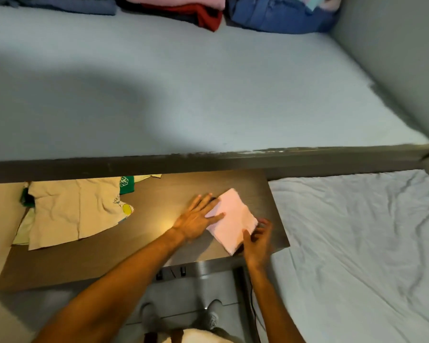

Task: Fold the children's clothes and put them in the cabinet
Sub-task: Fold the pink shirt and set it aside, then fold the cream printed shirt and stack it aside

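Observation:
A small pink garment [233, 219], folded into a square, lies near the right end of the brown table [109, 263]. My left hand [198, 216] rests flat, fingers spread, on the garment's left edge. My right hand [258, 241] is at the garment's lower right corner, fingers curled around its edge. A cream shirt [74, 214] with a printed front lies spread on the table's left part, over a green garment [126, 185]. Above the table runs the cabinet shelf [183, 95], pale grey, with folded clothes at its back.
On the shelf's back edge sit a blue-grey stack [60, 4], a pink and red stack [183, 11] and a blue bundle [278, 16]. A cabinet side wall [394, 58] closes the shelf on the right. A bed with a white sheet [357, 243] adjoins the table's right.

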